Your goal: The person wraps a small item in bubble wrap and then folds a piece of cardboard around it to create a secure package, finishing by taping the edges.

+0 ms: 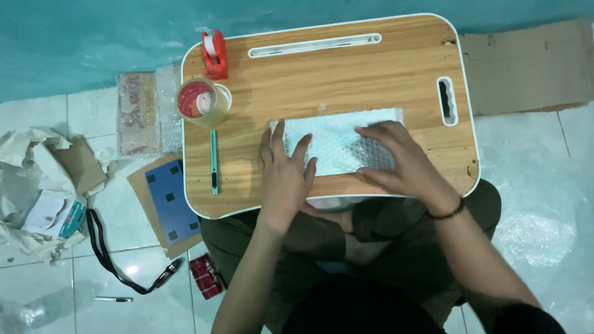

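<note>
A flat item wrapped in bubble wrap (337,139) lies on a wooden lap table (346,80) across my lap. My left hand (284,176) presses flat on the wrap's left end, fingers spread. My right hand (396,158) lies flat over its right end, with a dark band on the wrist. Neither hand grips anything; both rest on top of the wrap.
A roll of clear tape (201,102), a red tape dispenser (215,54) and a teal utility knife (214,162) sit on the table's left part. Cardboard (532,65), a blue sheet (168,201), crumpled paper (37,185), a black strap (111,256), a pen (113,299) and bubble wrap (538,235) lie on the tiled floor.
</note>
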